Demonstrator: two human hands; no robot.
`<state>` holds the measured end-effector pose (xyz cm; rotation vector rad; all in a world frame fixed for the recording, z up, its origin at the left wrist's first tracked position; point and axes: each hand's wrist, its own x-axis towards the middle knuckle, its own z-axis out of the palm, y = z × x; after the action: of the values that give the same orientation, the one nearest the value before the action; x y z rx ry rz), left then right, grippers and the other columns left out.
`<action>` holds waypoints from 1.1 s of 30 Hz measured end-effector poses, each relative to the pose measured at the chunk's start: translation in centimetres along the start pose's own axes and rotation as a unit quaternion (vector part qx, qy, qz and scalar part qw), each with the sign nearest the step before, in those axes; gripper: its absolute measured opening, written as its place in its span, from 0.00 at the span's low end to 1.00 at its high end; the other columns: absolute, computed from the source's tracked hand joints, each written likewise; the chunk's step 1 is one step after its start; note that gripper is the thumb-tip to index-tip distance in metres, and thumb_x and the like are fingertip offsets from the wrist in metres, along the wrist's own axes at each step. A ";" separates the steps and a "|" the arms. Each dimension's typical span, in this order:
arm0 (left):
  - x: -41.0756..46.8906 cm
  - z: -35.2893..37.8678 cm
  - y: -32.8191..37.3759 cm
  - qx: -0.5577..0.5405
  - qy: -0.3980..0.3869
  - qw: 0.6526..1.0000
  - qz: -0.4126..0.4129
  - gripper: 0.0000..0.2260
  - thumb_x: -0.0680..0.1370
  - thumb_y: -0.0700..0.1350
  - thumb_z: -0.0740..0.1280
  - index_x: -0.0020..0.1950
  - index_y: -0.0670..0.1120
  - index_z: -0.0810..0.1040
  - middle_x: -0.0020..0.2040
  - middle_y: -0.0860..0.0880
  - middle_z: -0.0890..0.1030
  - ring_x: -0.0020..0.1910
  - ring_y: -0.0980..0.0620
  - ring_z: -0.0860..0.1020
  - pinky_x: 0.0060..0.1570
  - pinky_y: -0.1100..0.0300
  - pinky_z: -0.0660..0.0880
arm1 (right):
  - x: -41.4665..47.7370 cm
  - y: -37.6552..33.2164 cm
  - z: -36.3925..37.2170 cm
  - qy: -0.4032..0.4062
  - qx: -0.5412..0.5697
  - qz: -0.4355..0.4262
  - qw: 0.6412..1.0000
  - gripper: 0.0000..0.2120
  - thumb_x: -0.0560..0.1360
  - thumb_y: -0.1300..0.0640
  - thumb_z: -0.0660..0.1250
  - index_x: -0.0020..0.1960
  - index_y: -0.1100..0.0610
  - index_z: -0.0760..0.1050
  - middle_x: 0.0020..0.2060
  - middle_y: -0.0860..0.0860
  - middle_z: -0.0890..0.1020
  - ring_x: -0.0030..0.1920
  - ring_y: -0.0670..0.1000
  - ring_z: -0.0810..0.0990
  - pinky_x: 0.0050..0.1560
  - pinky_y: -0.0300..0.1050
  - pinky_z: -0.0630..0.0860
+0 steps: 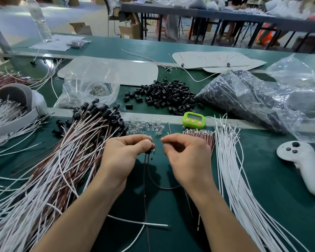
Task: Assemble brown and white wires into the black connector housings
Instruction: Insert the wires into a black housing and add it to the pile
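My left hand (124, 155) pinches a small black connector housing (148, 152) at its fingertips. Brown wire (145, 188) hangs down from the housing toward me, and another brown strand loops across to my right hand (185, 159). The right hand sits just right of the housing with its fingers curled. A brown wire tip (169, 129) sticks up above its index finger, and thin wire ends (198, 222) trail below its wrist. A heap of loose black housings (164, 96) lies further back. Finished wired housings (91, 124) are piled on the left.
Loose white wires (231, 160) and brown terminal wires (198, 136) lie on the right of the green mat. A green timer (193, 120), clear bulbs (144, 125), plastic bags (253, 99) and a white controller (302, 160) surround the work spot.
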<state>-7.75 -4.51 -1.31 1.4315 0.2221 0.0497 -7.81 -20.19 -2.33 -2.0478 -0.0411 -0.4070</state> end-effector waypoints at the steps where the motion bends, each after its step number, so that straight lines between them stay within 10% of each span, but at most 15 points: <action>1: 0.1 -0.1 0.1 -0.003 0.012 1.000 -0.002 0.08 0.73 0.33 0.74 0.38 0.44 0.87 0.37 0.42 0.86 0.35 0.57 0.83 0.39 0.71 0.75 | 0.2 0.1 0.0 -0.002 -0.027 0.010 1.000 0.08 0.73 0.60 0.77 0.48 0.47 0.88 0.38 0.37 0.86 0.42 0.36 0.83 0.45 0.27 0.76; 4: 0.2 -0.3 0.4 -0.009 0.039 0.999 -0.007 0.11 0.74 0.34 0.74 0.36 0.48 0.88 0.37 0.44 0.87 0.35 0.58 0.82 0.40 0.68 0.75 | 1.0 -0.2 -0.3 -0.050 -0.103 0.021 0.993 0.08 0.74 0.58 0.76 0.51 0.48 0.87 0.39 0.39 0.85 0.41 0.37 0.82 0.47 0.23 0.73; 10: 0.6 -0.3 0.3 -0.014 0.078 0.997 -0.006 0.11 0.73 0.36 0.75 0.36 0.51 0.88 0.37 0.45 0.87 0.36 0.58 0.83 0.38 0.71 0.73 | 3.5 -2.4 1.7 -0.177 -0.232 0.020 0.956 0.16 0.77 0.61 0.70 0.62 0.48 0.84 0.56 0.52 0.87 0.57 0.54 0.84 0.63 0.49 0.79; 15: 0.5 0.0 0.2 -0.039 0.073 0.997 -0.009 0.12 0.73 0.32 0.73 0.34 0.47 0.87 0.35 0.45 0.86 0.33 0.59 0.83 0.34 0.73 0.73 | 5.6 -3.4 4.1 -0.237 -0.276 -0.008 0.931 0.09 0.76 0.63 0.69 0.52 0.53 0.85 0.44 0.56 0.84 0.46 0.59 0.80 0.42 0.44 0.72; 20: 0.4 0.1 0.2 -0.046 0.068 0.997 -0.007 0.12 0.74 0.31 0.73 0.34 0.46 0.86 0.35 0.45 0.86 0.32 0.60 0.82 0.32 0.73 0.73 | 5.7 -3.1 4.4 -0.204 -0.300 -0.005 0.932 0.05 0.76 0.60 0.70 0.50 0.56 0.83 0.45 0.57 0.85 0.48 0.61 0.83 0.46 0.49 0.80; 26: 0.4 0.1 -0.1 0.011 0.035 0.999 -0.015 0.10 0.72 0.35 0.76 0.38 0.50 0.88 0.37 0.45 0.87 0.36 0.57 0.83 0.39 0.71 0.75 | 3.8 -1.6 1.3 -0.089 -0.060 0.082 0.991 0.01 0.67 0.55 0.73 0.38 0.51 0.83 0.29 0.46 0.84 0.31 0.45 0.82 0.35 0.40 0.79; 33: -0.3 0.7 -0.3 0.138 -0.088 0.986 -0.030 0.09 0.72 0.35 0.76 0.38 0.49 0.88 0.36 0.46 0.87 0.36 0.53 0.82 0.42 0.64 0.78 | 1.3 0.0 -0.9 -0.101 0.119 0.143 0.977 0.09 0.66 0.58 0.69 0.43 0.47 0.79 0.34 0.54 0.86 0.29 0.48 0.80 0.33 0.46 0.74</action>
<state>-8.00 -5.25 -1.50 1.6945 0.1300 -0.1621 -6.83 -21.09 -1.54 -1.8170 0.0781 -0.0128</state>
